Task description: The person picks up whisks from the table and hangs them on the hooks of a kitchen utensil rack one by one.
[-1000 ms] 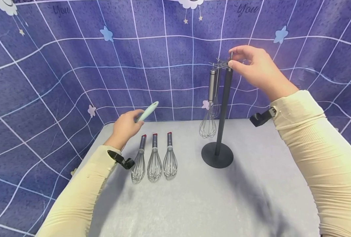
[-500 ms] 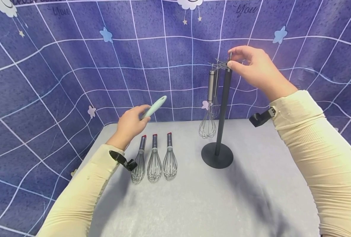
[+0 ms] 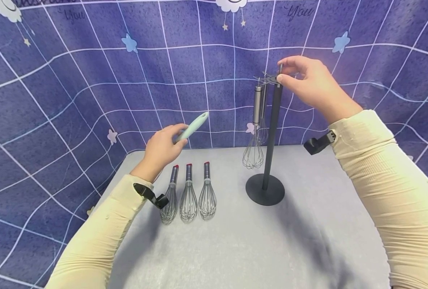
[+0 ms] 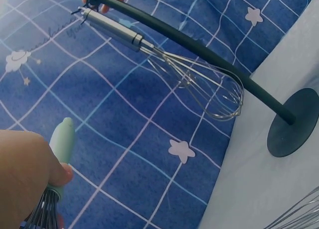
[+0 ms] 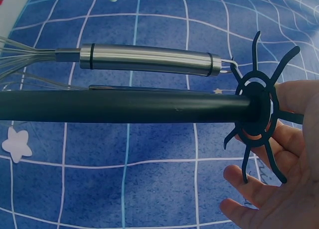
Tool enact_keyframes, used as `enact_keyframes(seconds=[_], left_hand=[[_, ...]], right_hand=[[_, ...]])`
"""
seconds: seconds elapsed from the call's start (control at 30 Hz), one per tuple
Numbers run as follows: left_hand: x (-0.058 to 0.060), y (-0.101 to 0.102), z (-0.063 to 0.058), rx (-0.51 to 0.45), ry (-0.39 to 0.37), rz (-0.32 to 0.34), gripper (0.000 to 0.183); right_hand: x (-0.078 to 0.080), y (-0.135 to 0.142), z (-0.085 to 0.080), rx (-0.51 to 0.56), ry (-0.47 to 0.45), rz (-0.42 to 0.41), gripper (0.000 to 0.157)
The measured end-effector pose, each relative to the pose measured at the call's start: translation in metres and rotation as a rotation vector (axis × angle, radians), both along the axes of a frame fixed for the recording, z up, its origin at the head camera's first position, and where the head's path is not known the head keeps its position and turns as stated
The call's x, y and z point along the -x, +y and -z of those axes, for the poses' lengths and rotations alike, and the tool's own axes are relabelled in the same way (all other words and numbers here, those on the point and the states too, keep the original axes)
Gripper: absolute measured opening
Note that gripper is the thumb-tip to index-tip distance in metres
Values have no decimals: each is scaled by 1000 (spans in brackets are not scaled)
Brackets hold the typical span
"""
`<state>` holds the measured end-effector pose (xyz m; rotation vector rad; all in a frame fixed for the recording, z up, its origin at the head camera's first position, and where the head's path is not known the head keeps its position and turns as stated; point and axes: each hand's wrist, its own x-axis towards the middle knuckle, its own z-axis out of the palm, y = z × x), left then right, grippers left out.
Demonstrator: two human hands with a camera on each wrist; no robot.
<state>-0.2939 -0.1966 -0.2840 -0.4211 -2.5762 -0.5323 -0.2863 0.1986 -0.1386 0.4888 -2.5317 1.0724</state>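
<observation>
My left hand (image 3: 162,148) grips a whisk by its mint-green handle (image 3: 196,124), held above the table. In the left wrist view the handle (image 4: 63,143) points up, and the whisk's wires (image 4: 42,211) show below the fingers. My right hand (image 3: 311,82) holds the hooked top of a dark whisk stand (image 3: 272,132), thumb and fingers at one hook. The right wrist view shows the ring of hooks (image 5: 259,109) beside the spread lower fingers. A steel-handled whisk (image 3: 257,105) hangs from one hook, with a second whisk (image 3: 264,100) partly hidden behind it.
Three whisks with red-tipped handles lie in a row on the grey table (image 3: 235,249): a left one (image 3: 169,200), a middle one (image 3: 188,200) and a right one (image 3: 207,196). The stand's round base (image 3: 265,196) rests to their right. A blue gridded cloth (image 3: 214,64) hangs behind.
My left hand has moved right and slightly up, carrying the mint-handled whisk closer to the stand. The right hand stays at the stand's top, and the hanging whisks keep their places.
</observation>
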Motion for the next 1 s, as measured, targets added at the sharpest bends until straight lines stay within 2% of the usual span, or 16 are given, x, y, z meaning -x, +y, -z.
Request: enact_keyframes(seconds=[0.4,0.67,1.0], left_hand=[[-14,15,-14,-13,53,67,44],[-21,22,-18,-28,71,88,44],[-29,35,-28,-83,98,142,44]], right_hand=[[-1,0,0,-2,4,5,47],[-2,0,-1,-12,-5,3,48],[-5,-1,-1,-14,1,-1,47]])
